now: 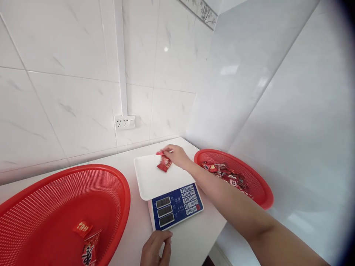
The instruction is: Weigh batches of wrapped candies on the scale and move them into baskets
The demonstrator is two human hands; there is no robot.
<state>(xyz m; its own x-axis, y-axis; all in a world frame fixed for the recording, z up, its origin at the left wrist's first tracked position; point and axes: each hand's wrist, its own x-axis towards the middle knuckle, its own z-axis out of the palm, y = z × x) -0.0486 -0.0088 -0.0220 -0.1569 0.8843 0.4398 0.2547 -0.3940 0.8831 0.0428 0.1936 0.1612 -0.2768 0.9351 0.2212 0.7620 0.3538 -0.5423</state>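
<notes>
My right hand (177, 155) reaches over the white weighing tray (152, 181) of an electronic scale, its fingers pinched on a small red snack packet (159, 152). Just below those fingertips is another red packet (164, 164) with light print, at the tray's far part; I cannot tell whether the two packets touch. My left hand (156, 248) is at the scale's front edge, loosely curled with a gap between its fingers and nothing seen in it. The scale's blue panel (177, 207) carries three displays, too dim to read, and a keypad.
A large red plastic basket (126, 192) on the left contains a few red packets (83, 229). On the right, a second red basket (267, 197) holds many small packets (222, 171), partly behind my right forearm. A socket (124, 122) is on the tiled wall behind the white table (191, 236).
</notes>
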